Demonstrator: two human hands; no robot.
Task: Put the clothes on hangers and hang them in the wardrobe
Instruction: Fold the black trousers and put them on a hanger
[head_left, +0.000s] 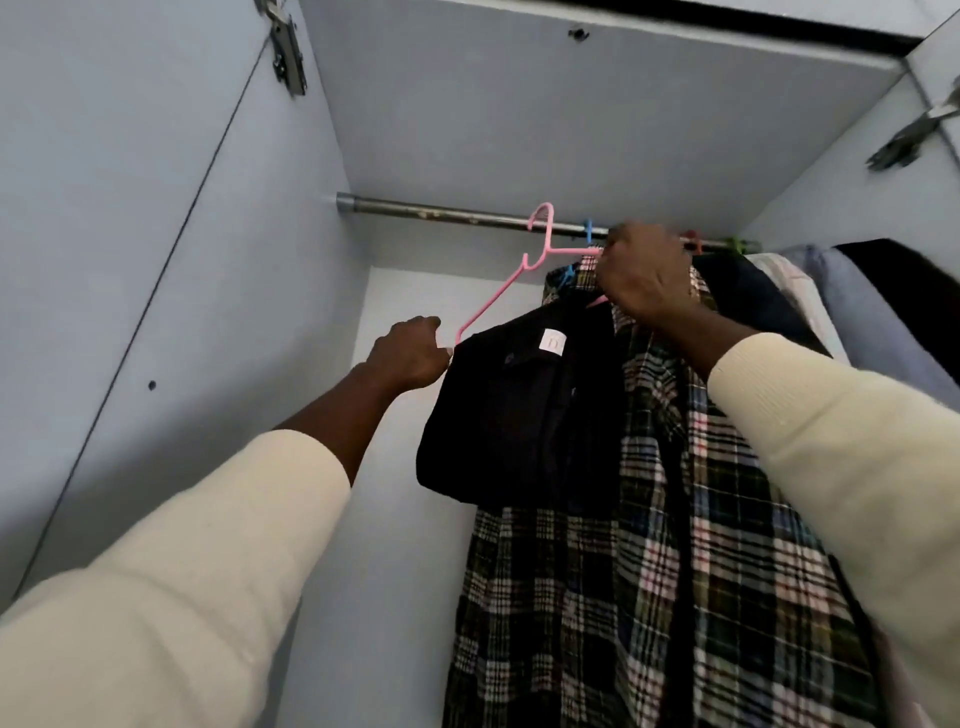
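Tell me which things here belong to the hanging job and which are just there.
In the job: pink hanger, black garment on it, rail, left hand, right hand.
Just there: plaid shirt, other hung clothes, door hinges.

The rail (457, 213) is dull metal, spotted and worn. The pink hanger (498, 288) looks smooth, glossy plastic. The dark garment (519, 415) is matt cloth; at its 3 o'clock the plaid shirt (675, 545) is soft woven cloth. The wardrobe panels (156, 208) are smooth, matt laminate; the sleeves (208, 571) are fuzzy knit.
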